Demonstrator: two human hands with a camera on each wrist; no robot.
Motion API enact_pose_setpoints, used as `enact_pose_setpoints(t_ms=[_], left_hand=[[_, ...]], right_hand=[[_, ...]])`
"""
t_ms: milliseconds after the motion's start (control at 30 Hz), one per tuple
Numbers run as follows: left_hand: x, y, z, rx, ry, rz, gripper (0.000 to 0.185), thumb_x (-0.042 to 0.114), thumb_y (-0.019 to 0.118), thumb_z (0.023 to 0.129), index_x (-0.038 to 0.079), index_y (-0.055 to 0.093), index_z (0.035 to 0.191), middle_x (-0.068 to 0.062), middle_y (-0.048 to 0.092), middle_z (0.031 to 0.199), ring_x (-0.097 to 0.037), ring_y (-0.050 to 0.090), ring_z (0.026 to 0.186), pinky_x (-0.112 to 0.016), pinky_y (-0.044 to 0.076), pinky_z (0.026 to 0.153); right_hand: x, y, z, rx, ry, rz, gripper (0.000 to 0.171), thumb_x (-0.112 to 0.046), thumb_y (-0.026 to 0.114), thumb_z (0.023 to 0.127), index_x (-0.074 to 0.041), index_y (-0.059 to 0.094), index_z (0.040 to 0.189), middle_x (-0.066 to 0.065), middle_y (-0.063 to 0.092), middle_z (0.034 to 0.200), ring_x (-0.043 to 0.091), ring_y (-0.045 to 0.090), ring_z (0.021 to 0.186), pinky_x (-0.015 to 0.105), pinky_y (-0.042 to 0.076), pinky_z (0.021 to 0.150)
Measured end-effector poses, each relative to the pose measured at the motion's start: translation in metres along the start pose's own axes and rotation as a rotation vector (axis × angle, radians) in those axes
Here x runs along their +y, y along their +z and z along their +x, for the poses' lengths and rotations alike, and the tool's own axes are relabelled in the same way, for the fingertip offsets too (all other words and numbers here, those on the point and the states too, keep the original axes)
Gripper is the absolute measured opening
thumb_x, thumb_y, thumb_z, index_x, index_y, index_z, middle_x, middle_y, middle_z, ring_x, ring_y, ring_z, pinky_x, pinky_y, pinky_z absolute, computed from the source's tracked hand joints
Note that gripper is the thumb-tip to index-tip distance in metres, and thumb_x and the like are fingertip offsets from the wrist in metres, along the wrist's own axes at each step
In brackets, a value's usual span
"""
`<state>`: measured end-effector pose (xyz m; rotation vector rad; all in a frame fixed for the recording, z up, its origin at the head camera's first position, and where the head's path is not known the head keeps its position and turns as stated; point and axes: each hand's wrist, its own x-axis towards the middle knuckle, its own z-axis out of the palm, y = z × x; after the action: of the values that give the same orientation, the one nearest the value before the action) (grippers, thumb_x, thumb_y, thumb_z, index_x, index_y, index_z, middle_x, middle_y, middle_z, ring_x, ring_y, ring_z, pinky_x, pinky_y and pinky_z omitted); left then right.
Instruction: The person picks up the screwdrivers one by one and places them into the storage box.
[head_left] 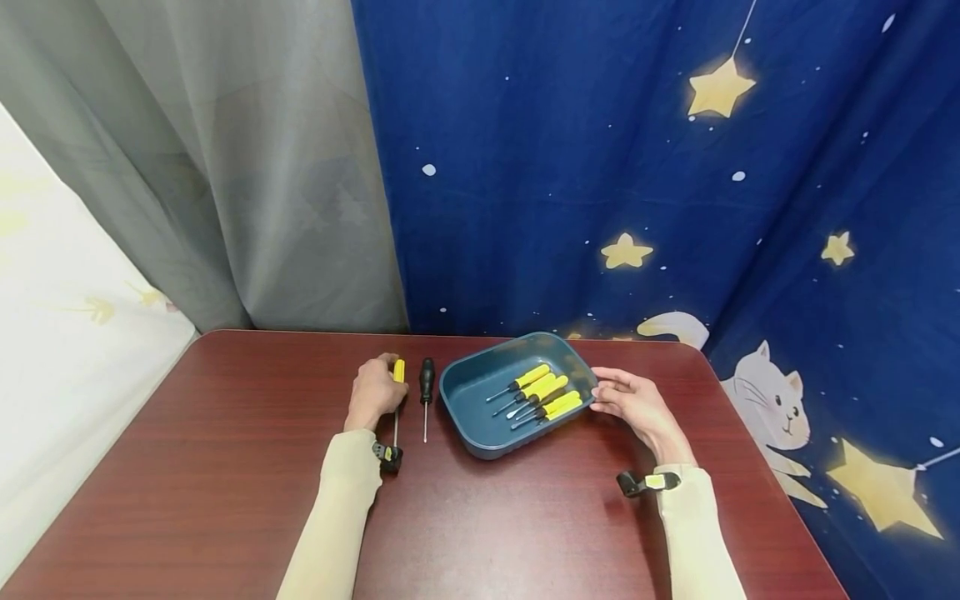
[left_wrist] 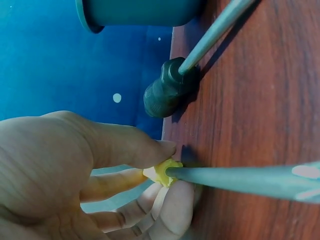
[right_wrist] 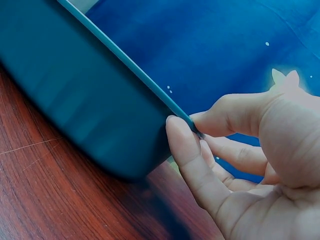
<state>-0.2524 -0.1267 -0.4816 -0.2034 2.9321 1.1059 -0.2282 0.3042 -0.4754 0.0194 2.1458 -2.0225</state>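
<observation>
Screwdrivers (head_left: 536,393), four yellow-handled, lie in the blue tray (head_left: 471,385); your right hand (head_left: 633,402) pinches its rim, your left hand (head_left: 373,390) clasps a yellow-handled screwdriver (head_left: 397,385).

The head view is bright and evenly lit, with soft light from above; the glossy dark red wooden table (head_left: 225,467) carries a pale sheen and only faint, short shadows. Straight lines bow slightly toward the edges. In the left wrist view the thin grey metal shaft (left_wrist: 245,181) is blurred and shows white glare. In the right wrist view the dark teal plastic tray (right_wrist: 75,100) is smeared and out of focus.
</observation>
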Motion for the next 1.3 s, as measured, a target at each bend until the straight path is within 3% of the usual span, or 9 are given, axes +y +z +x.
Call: enact_pose_setpoints(t_ms=[200, 433, 733, 1300], left_hand=[[0.001, -0.001, -0.001, -0.005, -0.013, -0.075, 0.065, 0.005, 0.067, 0.084, 0.003, 0.052, 0.147, -0.021, 0.067, 0.116, -0.027, 0.063, 0.089, -0.033, 0.053, 0.068], [0.004, -0.001, 0.0, 0.031, 0.034, -0.069, 0.063, 0.006, 0.068, 0.085, 0.005, 0.053, 0.146, -0.015, 0.067, 0.11, -0.027, 0.061, 0.098, -0.041, 0.05, 0.085], [0.006, -0.003, 0.001, 0.057, 0.074, -0.098, 0.063, 0.005, 0.07, 0.085, 0.008, 0.054, 0.146, -0.015, 0.064, 0.111, -0.03, 0.058, 0.099, -0.045, 0.049, 0.089], [0.024, -0.009, -0.004, 0.136, 0.28, -0.134, 0.062, -0.001, 0.069, 0.084, 0.011, 0.058, 0.144, -0.015, 0.064, 0.111, -0.025, 0.059, 0.083, -0.033, 0.047, 0.073]], right_hand=[[0.0, 0.0, 0.0, -0.004, -0.001, 0.015, 0.052, 0.004, 0.06, 0.097, 0.01, 0.046, 0.147, 0.01, 0.07, 0.103, 0.009, 0.071, 0.084, 0.026, 0.061, 0.08], [0.001, -0.001, 0.0, -0.006, 0.002, 0.02, 0.053, 0.004, 0.061, 0.096, 0.01, 0.046, 0.147, 0.011, 0.07, 0.104, 0.009, 0.071, 0.084, 0.026, 0.061, 0.08], [0.0, 0.0, 0.0, -0.005, 0.009, 0.012, 0.052, 0.005, 0.06, 0.096, 0.01, 0.046, 0.147, 0.013, 0.07, 0.107, 0.011, 0.072, 0.087, 0.028, 0.061, 0.081], [-0.003, 0.0, -0.001, -0.004, 0.008, 0.007, 0.052, 0.007, 0.059, 0.096, 0.01, 0.046, 0.147, 0.014, 0.07, 0.107, 0.01, 0.072, 0.086, 0.028, 0.061, 0.081]])
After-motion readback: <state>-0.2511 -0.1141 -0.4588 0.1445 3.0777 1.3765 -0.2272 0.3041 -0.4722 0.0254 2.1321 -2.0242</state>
